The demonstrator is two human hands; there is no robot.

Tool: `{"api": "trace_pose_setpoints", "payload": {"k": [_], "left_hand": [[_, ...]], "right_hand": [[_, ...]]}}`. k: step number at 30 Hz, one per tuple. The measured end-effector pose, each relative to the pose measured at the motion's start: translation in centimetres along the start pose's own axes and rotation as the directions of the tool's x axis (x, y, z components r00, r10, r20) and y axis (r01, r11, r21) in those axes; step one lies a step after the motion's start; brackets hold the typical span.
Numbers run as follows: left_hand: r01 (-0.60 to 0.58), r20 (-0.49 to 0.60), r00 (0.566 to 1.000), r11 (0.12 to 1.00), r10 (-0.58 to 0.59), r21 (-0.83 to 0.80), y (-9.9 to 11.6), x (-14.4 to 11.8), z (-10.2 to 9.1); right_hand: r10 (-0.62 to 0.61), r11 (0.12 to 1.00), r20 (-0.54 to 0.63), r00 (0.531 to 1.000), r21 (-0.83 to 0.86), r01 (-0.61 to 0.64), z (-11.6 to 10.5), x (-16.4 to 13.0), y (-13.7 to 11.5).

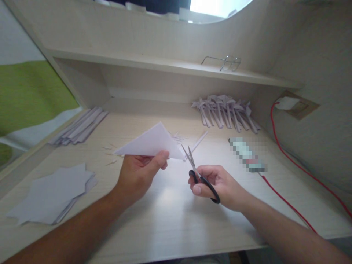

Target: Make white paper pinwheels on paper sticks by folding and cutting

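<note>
Between thumb and fingers, my left hand [141,176] pinches a white sheet of paper folded into a triangle [154,143]. My right hand [217,185] grips a pair of black-handled scissors [194,168] by the finger loops. The scissor blades are parted, with their tips pointing up and left, close to the triangle's right corner. Whether they touch the paper I cannot tell. Behind the blades, a thin white paper strip [200,140] lies on the desk. Small paper offcuts [178,138] are scattered just behind the triangle.
A stack of white paper sheets [60,194] lies at the left, with rolled paper sticks [82,126] behind it. Folded paper pieces with stems [225,110] sit at the back right. A phone [246,154] with a red cable [288,205] lies right. Glasses [229,63] rest on the shelf.
</note>
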State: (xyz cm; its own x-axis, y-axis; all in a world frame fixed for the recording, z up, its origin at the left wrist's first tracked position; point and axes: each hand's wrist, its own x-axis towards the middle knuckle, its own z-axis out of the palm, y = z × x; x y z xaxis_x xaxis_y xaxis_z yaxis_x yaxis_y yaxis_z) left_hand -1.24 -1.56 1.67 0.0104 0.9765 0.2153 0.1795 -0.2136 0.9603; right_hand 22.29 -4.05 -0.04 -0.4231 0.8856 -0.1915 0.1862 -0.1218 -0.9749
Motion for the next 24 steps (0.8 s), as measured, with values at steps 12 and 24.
{"api": "trace_pose_setpoints", "payload": {"k": [12, 24], "left_hand": [[0.02, -0.024, 0.999, 0.999, -0.02, -0.029, 0.52, -0.25, 0.48], [-0.004, -0.001, 1.0, 0.998, 0.004, -0.055, 0.38, -0.24, 0.28]], "right_hand": [[0.046, 0.997, -0.019, 0.999, -0.066, -0.047, 0.29, -0.29, -0.17], [0.056, 0.996, -0.023, 0.998, -0.067, -0.057, 0.44, -0.31, -0.56]]}}
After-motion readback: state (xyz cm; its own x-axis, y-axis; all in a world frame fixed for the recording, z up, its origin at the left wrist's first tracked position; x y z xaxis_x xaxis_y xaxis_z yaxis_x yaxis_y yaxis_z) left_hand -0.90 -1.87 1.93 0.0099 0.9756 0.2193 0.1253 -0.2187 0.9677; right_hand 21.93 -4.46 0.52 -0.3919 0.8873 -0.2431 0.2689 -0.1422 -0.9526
